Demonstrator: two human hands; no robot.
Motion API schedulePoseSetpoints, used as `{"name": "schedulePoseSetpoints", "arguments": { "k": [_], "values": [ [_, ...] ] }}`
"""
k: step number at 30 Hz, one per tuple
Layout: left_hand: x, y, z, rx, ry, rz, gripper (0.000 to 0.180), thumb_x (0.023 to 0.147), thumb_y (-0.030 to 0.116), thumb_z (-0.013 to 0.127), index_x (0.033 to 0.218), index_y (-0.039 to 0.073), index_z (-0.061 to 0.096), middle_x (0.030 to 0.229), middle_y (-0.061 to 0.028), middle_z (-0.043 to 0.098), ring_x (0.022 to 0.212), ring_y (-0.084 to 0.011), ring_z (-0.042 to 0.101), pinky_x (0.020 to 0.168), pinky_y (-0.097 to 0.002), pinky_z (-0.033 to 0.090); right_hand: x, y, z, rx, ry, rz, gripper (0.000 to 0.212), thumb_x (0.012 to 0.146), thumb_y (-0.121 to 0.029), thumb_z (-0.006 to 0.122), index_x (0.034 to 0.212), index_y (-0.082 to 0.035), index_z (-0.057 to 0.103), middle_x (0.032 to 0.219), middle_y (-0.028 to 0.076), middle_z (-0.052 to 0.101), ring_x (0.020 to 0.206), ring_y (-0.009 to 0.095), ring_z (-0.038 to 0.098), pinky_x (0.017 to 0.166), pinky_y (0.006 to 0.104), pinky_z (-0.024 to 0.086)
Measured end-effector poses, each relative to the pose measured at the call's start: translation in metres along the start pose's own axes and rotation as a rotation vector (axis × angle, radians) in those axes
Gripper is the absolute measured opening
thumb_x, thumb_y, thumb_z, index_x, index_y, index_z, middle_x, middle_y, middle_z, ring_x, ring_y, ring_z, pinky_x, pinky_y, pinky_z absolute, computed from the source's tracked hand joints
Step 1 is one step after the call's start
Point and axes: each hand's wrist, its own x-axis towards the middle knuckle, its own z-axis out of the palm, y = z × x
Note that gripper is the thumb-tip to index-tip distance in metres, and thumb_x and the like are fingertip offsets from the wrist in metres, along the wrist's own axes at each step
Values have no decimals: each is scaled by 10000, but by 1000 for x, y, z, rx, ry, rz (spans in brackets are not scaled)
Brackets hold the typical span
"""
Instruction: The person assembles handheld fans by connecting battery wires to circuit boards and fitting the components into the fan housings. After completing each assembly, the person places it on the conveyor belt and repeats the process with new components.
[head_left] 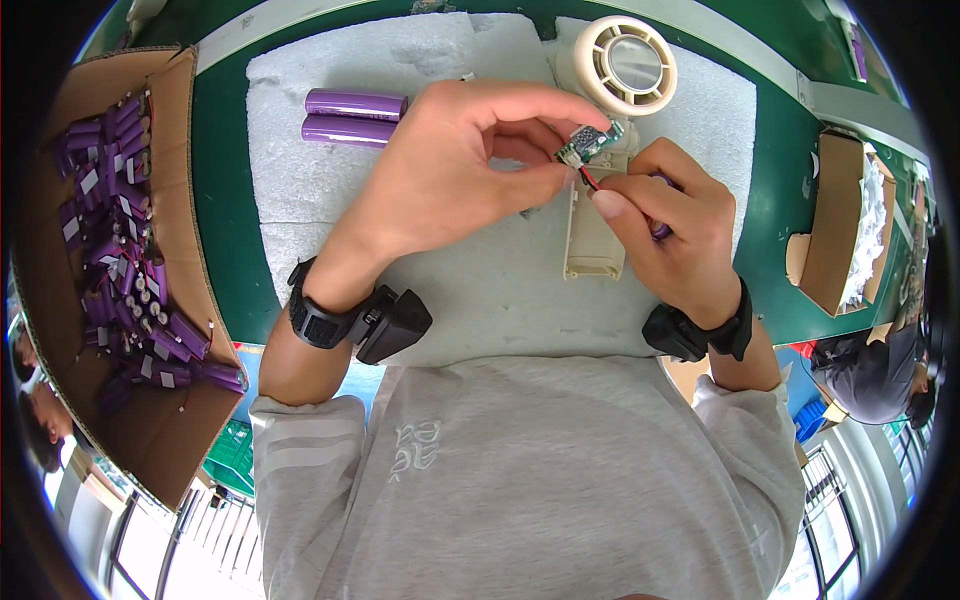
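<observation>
Over the white foam sheet (480, 290), near its far right corner, the left hand (450, 170) pinches a small green circuit board (590, 142) between fingertips. The right hand (665, 225) pinches its red and black wires (588, 180), half hiding a purple cell (660, 228). Beneath lies a cream fan housing (596, 240), partly covered.

Both forearms come in from the lower edge and meet in the middle, each wrist wearing a black band. The left hand (450, 165) is raised with its back turned up, the thumb and the first fingers (545, 110) bent and closed together in a pinch at their tips. The right hand (670, 225) is just beside it, lower, its fingers curled inward and the thumb pressed toward the pinch of the left hand, so the fingertips of both hands almost touch.
</observation>
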Motion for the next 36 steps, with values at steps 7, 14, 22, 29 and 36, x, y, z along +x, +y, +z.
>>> {"name": "schedulePoseSetpoints", "arguments": {
  "k": [7, 14, 22, 29, 36],
  "values": [
    [-1, 2, 10, 320, 52, 195, 418, 768, -147, 605, 1153, 8, 653, 1041, -72, 676, 906, -148, 660, 798, -285, 552, 0, -5, 11, 18, 209, 120, 241, 772, -10, 745, 989, -12, 641, 816, 47, 581, 623, 107, 504, 542, 227, 412],
    [-1, 1, 13, 341, 108, 201, 399, 766, -131, 625, 1137, 11, 660, 1001, -92, 688, 860, -153, 672, 764, -273, 558, 5, 2, 11, -58, 245, -27, 365, 714, 7, 795, 1041, -31, 635, 900, 73, 623, 674, 112, 549, 574, 216, 439],
    [3, -12, 13, 275, 206, 268, 272, 724, -38, 707, 988, 26, 714, 857, -89, 700, 723, -171, 694, 634, -263, 561, 6, 4, 9, -91, 266, -16, 390, 688, -2, 816, 1043, -27, 656, 918, 77, 655, 710, 118, 588, 592, 220, 462],
    [1, -9, 14, 464, 189, 321, 314, 737, -108, 680, 1022, 18, 718, 867, -93, 693, 771, -152, 692, 661, -247, 574, 8, 6, 7, -117, 285, -61, 394, 651, -24, 835, 1020, -49, 700, 893, 73, 675, 719, 144, 646, 611, 241, 519],
    [0, -13, 19, 457, 222, 337, 278, 744, -101, 680, 995, 11, 722, 828, -88, 692, 751, -162, 704, 646, -239, 574, 5, 8, 8, -106, 275, -30, 399, 644, -10, 838, 1022, -44, 712, 910, 74, 682, 736, 125, 645, 624, 224, 512]
  ]
}}
